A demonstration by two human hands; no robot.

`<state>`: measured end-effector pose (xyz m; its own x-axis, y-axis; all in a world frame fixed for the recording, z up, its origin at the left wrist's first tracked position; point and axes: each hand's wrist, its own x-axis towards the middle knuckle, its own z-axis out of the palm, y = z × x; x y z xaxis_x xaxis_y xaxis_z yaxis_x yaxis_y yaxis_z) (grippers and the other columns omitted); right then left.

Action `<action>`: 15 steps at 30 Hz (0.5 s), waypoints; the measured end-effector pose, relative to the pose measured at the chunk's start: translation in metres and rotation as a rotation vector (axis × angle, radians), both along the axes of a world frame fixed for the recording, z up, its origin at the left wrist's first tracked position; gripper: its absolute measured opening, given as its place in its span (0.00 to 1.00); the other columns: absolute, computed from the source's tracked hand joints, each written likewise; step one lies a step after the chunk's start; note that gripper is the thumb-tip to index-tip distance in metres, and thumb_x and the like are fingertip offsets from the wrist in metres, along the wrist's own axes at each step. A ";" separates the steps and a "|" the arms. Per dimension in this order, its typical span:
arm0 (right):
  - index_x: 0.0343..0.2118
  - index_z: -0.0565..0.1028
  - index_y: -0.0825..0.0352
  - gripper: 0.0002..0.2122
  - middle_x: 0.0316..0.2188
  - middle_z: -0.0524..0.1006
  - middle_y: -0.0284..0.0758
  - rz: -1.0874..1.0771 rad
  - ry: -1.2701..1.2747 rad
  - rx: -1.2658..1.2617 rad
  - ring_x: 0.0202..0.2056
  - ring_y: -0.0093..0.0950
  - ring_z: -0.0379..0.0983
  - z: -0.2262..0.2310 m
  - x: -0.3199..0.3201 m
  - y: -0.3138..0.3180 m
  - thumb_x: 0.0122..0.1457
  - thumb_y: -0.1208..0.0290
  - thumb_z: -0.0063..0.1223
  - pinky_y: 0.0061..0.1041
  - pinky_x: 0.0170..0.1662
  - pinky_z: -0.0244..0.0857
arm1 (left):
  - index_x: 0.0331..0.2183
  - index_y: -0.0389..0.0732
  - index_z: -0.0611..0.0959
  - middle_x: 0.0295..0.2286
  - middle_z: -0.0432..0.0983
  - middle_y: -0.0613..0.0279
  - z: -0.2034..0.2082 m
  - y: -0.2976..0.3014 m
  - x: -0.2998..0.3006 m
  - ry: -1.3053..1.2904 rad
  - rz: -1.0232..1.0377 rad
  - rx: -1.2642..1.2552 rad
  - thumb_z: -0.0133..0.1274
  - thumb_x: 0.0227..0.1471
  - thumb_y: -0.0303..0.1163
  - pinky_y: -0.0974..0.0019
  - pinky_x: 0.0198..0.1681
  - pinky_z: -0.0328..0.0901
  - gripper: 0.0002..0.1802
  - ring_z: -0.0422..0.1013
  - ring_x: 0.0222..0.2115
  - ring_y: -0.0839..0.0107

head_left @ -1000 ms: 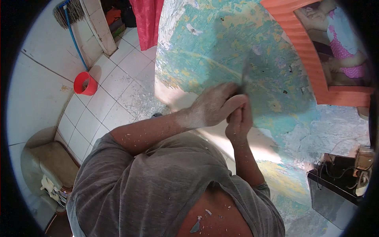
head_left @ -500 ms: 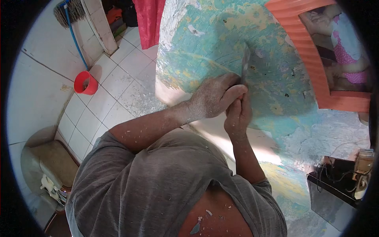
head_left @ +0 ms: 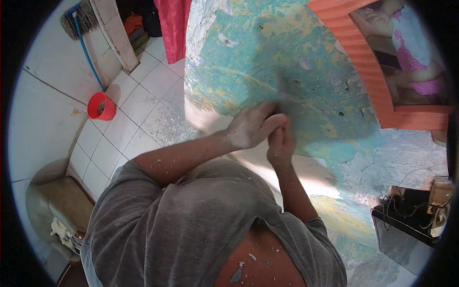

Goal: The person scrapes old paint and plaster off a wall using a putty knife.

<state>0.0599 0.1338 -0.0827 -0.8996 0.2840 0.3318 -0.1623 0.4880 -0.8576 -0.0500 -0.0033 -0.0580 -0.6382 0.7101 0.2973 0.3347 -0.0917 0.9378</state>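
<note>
Both hands had shifted slightly down and to the left, and the narrow blade [head_left: 283,88], smeared by motion, had swung with them to near the centre of the frame. Left hand [head_left: 252,125] fingers were clenched around its grip end, the thumb laid across; the right hand [head_left: 281,146] was curled tight just below, grasping the same tool, whose handle lay hidden by the fingers. The blade stood over a patchy green surface [head_left: 306,48] flecked with yellow and white; whether its tip touched could not be told. Pale dust coated the back of the left hand. An orange frame [head_left: 368,67] stood at upper right, with another person [head_left: 416,67] partly visible through its opening. At upper left, a mop [head_left: 80,24] stood head up, its blue handle reaching down to a red bucket [head_left: 106,114]. A grey box [head_left: 399,239] with a black top sat at lower right.
</note>
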 end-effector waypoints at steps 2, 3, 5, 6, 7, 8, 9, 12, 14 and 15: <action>0.62 0.63 0.75 0.22 0.31 0.76 0.36 -0.026 -0.233 0.048 0.31 0.22 0.71 -0.025 0.010 -0.002 0.67 0.70 0.39 0.21 0.38 0.66 | 0.39 0.33 0.77 0.34 0.76 0.44 -0.037 -0.001 0.007 -0.185 -0.041 -0.083 0.44 0.62 0.46 0.53 0.36 0.69 0.23 0.76 0.33 0.49; 0.62 0.63 0.75 0.22 0.31 0.76 0.36 -0.029 -0.234 0.046 0.31 0.22 0.71 -0.024 0.016 -0.005 0.67 0.70 0.39 0.21 0.38 0.66 | 0.39 0.33 0.77 0.33 0.76 0.44 -0.048 -0.004 0.014 -0.383 -0.071 -0.169 0.44 0.62 0.46 0.53 0.36 0.69 0.22 0.76 0.33 0.48; 0.61 0.64 0.74 0.22 0.28 0.74 0.33 -0.016 -0.150 0.079 0.28 0.20 0.70 -0.016 0.021 -0.011 0.68 0.67 0.40 0.20 0.34 0.65 | 0.39 0.34 0.77 0.33 0.76 0.44 -0.034 -0.008 0.018 -0.168 -0.060 -0.116 0.45 0.62 0.47 0.52 0.36 0.69 0.22 0.75 0.33 0.46; 0.61 0.64 0.74 0.22 0.28 0.74 0.33 -0.021 -0.151 0.077 0.28 0.20 0.70 -0.007 0.020 -0.011 0.68 0.67 0.40 0.20 0.34 0.65 | 0.39 0.35 0.77 0.33 0.76 0.44 -0.016 -0.008 0.016 -0.106 -0.076 -0.053 0.45 0.62 0.47 0.52 0.37 0.69 0.22 0.75 0.33 0.46; 0.61 0.64 0.74 0.22 0.27 0.74 0.34 -0.017 -0.025 0.068 0.28 0.21 0.70 0.005 0.018 -0.008 0.68 0.66 0.40 0.20 0.34 0.65 | 0.40 0.35 0.77 0.33 0.76 0.44 0.003 -0.006 0.012 -0.044 -0.094 0.010 0.44 0.62 0.47 0.52 0.37 0.69 0.22 0.75 0.33 0.45; 0.61 0.64 0.74 0.22 0.27 0.74 0.34 -0.013 0.103 0.061 0.28 0.22 0.70 0.013 0.016 -0.005 0.69 0.65 0.40 0.21 0.34 0.66 | 0.40 0.35 0.77 0.33 0.76 0.44 0.016 -0.002 0.009 -0.045 -0.099 0.009 0.44 0.62 0.47 0.52 0.37 0.69 0.22 0.75 0.33 0.45; 0.61 0.64 0.74 0.22 0.27 0.74 0.34 -0.018 0.102 0.061 0.28 0.22 0.70 0.013 0.014 -0.002 0.69 0.65 0.40 0.21 0.34 0.66 | 0.40 0.35 0.77 0.33 0.76 0.44 0.027 0.003 0.004 0.055 -0.076 0.001 0.44 0.62 0.48 0.52 0.38 0.69 0.23 0.75 0.34 0.45; 0.62 0.64 0.74 0.23 0.29 0.75 0.36 -0.075 0.048 0.155 0.29 0.24 0.72 -0.004 0.016 0.013 0.69 0.65 0.39 0.23 0.36 0.68 | 0.40 0.35 0.77 0.33 0.76 0.44 0.006 0.011 0.014 0.075 -0.052 -0.033 0.44 0.62 0.48 0.51 0.40 0.69 0.23 0.74 0.35 0.44; 0.61 0.64 0.74 0.22 0.31 0.76 0.38 -0.042 -0.028 0.124 0.31 0.25 0.73 -0.034 0.024 0.015 0.69 0.65 0.40 0.24 0.38 0.68 | 0.40 0.35 0.77 0.33 0.76 0.44 -0.035 0.013 0.019 0.002 -0.053 -0.058 0.43 0.62 0.49 0.51 0.41 0.68 0.24 0.74 0.36 0.44; 0.61 0.64 0.73 0.22 0.33 0.77 0.39 -0.002 -0.115 0.090 0.32 0.27 0.74 -0.041 0.030 0.011 0.69 0.66 0.40 0.25 0.41 0.69 | 0.40 0.35 0.77 0.32 0.76 0.44 -0.057 0.010 0.022 -0.128 -0.096 -0.091 0.44 0.62 0.49 0.51 0.41 0.68 0.24 0.74 0.35 0.43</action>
